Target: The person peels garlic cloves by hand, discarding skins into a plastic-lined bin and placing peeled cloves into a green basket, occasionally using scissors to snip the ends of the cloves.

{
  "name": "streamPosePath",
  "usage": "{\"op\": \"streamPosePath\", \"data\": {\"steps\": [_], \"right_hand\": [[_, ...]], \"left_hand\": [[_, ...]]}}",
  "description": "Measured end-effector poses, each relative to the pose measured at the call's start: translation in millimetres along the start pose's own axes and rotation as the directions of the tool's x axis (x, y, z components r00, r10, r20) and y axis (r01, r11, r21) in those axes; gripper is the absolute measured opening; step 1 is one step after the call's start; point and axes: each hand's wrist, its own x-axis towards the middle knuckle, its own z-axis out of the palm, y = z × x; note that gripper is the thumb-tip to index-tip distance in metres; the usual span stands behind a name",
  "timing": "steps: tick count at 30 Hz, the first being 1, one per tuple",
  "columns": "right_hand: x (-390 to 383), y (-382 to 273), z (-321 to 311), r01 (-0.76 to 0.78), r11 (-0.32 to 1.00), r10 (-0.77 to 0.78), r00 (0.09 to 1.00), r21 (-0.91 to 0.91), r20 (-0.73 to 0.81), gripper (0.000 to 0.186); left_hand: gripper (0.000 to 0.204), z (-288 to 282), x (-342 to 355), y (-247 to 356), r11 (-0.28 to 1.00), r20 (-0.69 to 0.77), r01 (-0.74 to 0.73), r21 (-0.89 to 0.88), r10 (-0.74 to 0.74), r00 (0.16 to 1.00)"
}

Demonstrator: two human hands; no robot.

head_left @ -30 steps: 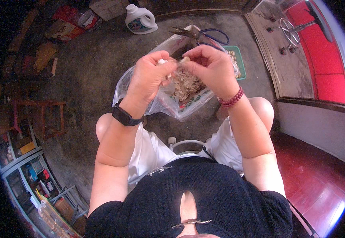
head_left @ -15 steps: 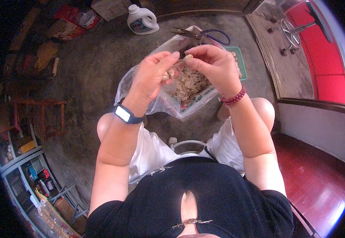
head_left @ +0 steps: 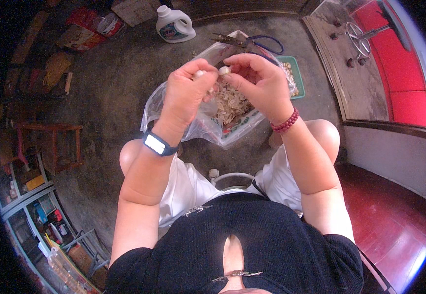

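Note:
My left hand [head_left: 179,95] is closed around several garlic cloves [head_left: 200,75], partly hidden by its fingers. Between the thumb and index finger of my right hand [head_left: 267,85] is a pale garlic clove [head_left: 225,71], and the left thumb and fingertips meet it from the other side. Both hands are over an opened clear plastic bag [head_left: 203,128]. A heap of dry, papery garlic skins [head_left: 230,105] lies in it. A green tray [head_left: 299,81] with peeled cloves sits just beyond my right hand.
Scissors [head_left: 231,40] with dark blue handles lie across the bag's far edge. Behind to the left stands a white jug [head_left: 174,27]. A low wooden stool [head_left: 51,127] and a grey shelf rack [head_left: 26,198] are on the left, and a wheeled chair base [head_left: 357,41] far right.
Both hands have shifted slightly left, and my left fingers have come up against the clove. It now shows whiter and plainer in my right fingertips. The bag and tray stay put.

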Motion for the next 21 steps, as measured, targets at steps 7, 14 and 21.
{"op": "streamPosePath", "data": {"steps": [7,14,21], "right_hand": [[-4,-9,9,0.043,0.999,-0.042,0.999,0.029,-0.012,0.014],[-3,-10,7,-0.323,0.803,0.307,0.944,0.500,0.117,0.013],[-3,-1,4,-0.407,0.684,0.363,0.910,0.605,0.201,0.014]], "left_hand": [[0.005,8,-6,2,0.988,-0.060,-0.092,0.125,0.101,0.993],[0.006,5,-7,6,0.998,-0.022,-0.049,-0.046,0.048,0.999],[0.004,4,-6,8,0.980,0.039,0.026,-0.198,-0.018,0.999]]}}
